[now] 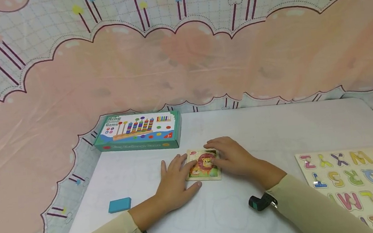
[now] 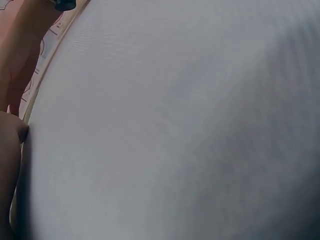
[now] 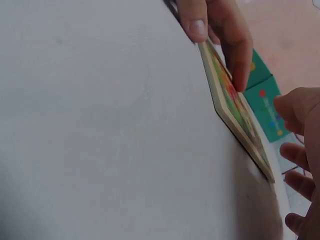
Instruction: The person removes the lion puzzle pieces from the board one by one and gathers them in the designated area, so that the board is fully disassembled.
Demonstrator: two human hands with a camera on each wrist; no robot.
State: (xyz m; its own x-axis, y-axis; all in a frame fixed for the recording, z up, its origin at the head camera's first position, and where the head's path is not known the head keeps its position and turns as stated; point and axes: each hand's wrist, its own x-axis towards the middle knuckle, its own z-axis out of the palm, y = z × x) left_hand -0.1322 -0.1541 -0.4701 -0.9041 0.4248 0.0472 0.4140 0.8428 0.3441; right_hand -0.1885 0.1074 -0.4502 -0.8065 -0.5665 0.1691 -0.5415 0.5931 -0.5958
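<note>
A small square wooden lion puzzle [image 1: 207, 173] lies flat on the white table, between the two hands. From its left side the left hand [image 1: 175, 182] reaches over it, fingers spread and the index finger touching its face. In the right wrist view that hand's thumb [image 3: 198, 30] is at the puzzle's near edge. The right hand [image 1: 235, 157] is beside the opposite edge, its thumb overlapping the picture in the head view and its fingers loosely bent near the far corner. The right wrist view shows these right fingers [image 3: 299, 155] apart from the board.
Behind to the left sits a green ring game box [image 1: 139, 132]. A blue block [image 1: 119, 205] lies left of the left forearm. At the right a board of colourful letters [image 1: 346, 165] rests on the white table [image 1: 279, 128]. A patterned cloth [image 1: 201, 64] hangs behind.
</note>
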